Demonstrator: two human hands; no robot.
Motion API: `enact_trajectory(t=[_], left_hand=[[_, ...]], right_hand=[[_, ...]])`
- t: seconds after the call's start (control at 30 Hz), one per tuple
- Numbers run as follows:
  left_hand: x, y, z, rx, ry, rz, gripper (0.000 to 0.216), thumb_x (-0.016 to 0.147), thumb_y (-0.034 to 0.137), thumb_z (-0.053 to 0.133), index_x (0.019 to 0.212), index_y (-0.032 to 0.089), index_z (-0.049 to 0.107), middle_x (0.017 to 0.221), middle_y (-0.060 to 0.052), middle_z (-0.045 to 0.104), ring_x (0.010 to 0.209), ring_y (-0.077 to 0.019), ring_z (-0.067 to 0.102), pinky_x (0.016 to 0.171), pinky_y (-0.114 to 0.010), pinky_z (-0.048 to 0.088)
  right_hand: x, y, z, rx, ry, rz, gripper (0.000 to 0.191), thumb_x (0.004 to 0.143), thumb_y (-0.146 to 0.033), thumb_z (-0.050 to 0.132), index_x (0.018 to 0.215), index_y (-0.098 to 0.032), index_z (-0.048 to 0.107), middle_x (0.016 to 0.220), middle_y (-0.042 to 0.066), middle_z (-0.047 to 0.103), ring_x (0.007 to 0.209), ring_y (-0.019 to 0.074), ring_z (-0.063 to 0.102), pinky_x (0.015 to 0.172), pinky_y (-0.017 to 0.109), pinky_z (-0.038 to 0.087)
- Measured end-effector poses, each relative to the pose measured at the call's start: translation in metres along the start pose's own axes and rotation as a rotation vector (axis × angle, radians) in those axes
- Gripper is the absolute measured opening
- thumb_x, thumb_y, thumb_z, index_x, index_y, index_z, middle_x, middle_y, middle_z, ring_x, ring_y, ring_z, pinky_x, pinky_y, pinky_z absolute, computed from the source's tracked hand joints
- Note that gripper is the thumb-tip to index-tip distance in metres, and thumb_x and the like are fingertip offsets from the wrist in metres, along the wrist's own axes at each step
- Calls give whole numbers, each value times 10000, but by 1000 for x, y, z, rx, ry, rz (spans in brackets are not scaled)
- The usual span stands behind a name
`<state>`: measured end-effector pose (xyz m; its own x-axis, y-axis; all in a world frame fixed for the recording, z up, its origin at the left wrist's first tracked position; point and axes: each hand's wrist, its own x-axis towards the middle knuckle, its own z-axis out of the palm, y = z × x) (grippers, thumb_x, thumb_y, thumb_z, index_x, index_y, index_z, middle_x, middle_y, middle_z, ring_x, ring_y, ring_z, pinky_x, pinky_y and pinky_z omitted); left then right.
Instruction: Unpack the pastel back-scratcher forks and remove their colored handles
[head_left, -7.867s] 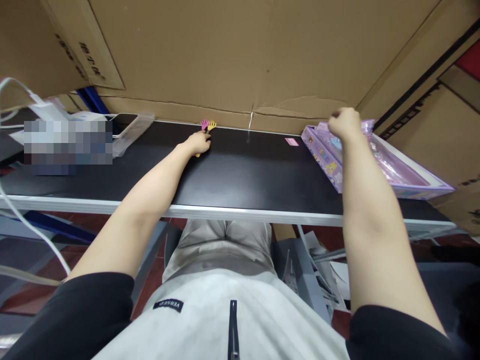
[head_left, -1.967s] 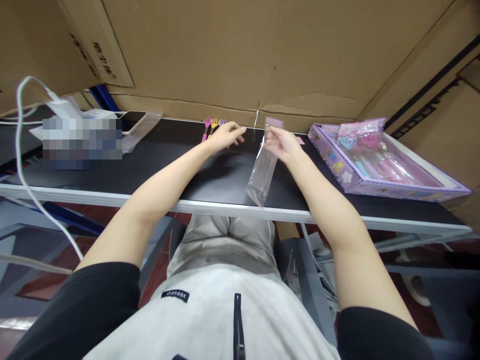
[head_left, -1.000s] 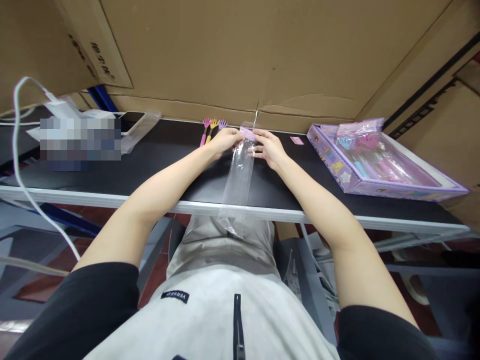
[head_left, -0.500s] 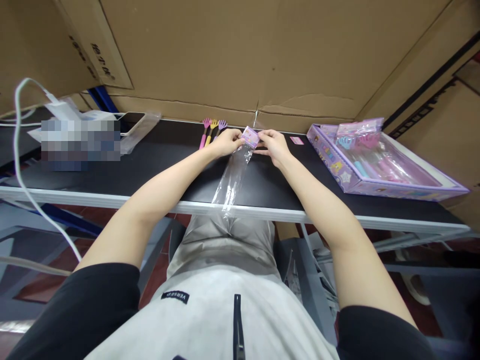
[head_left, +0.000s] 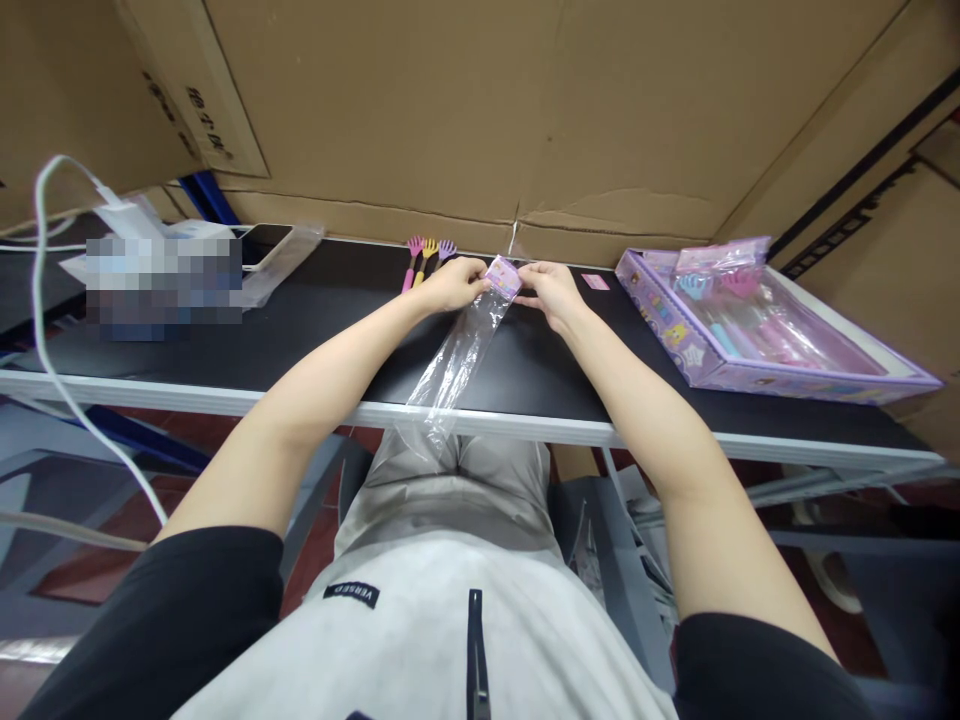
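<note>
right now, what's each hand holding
Left hand: grip closed, pinching the top of the clear bag at its purple header.
Right hand: grip closed, pinching the same top edge from the other side.

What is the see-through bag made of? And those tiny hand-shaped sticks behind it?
The bag, held at its top by the left hand and right hand, looks like thin clear plastic film: glossy, crinkled, the table showing through. The sticks look like hard, bright plastic, though too small to be sure.
</note>
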<state>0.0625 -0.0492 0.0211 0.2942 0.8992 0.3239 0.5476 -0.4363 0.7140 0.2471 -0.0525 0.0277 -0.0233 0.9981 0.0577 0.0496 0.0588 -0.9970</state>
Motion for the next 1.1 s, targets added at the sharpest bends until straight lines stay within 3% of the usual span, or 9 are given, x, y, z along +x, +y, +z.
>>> enact_trajectory(t=[0.37, 0.6, 0.93, 1.1], left_hand=[[-1, 3, -2, -38, -27, 6, 333, 888, 3, 670, 657, 198, 529, 637, 46, 491, 656, -148, 444, 708, -277, 342], [1, 5, 3, -231, -36, 7, 264, 859, -23, 680, 737, 178, 559, 696, 42, 526, 675, -129, 478, 720, -253, 358], [-2, 6, -1, -191, 77, -44, 164, 869, 54, 623, 777, 180, 571, 672, 39, 511, 638, -121, 459, 669, -235, 359], [0, 4, 0, -93, 165, -91, 191, 855, 60, 567, 721, 191, 527, 651, 35, 505, 622, -123, 427, 649, -248, 332]], right_hand=[[-3, -1, 4, 36, -11, 21, 227, 890, -35, 557, 721, -186, 541, 694, -17, 594, 730, 105, 586, 988, 447, 636], [-2, -3, 1, 61, -16, 34, 223, 962, -82, 535, 767, -190, 520, 737, -15, 616, 738, 98, 604, 944, 401, 648], [9, 7, -7, -127, -37, -180, 202, 984, -256, 725, 888, -213, 553, 878, -20, 633, 849, 127, 693, 819, 316, 667], [14, 14, -4, -188, -36, -232, 226, 980, -233, 736, 862, -210, 545, 839, -18, 622, 845, 134, 704, 807, 303, 662]])
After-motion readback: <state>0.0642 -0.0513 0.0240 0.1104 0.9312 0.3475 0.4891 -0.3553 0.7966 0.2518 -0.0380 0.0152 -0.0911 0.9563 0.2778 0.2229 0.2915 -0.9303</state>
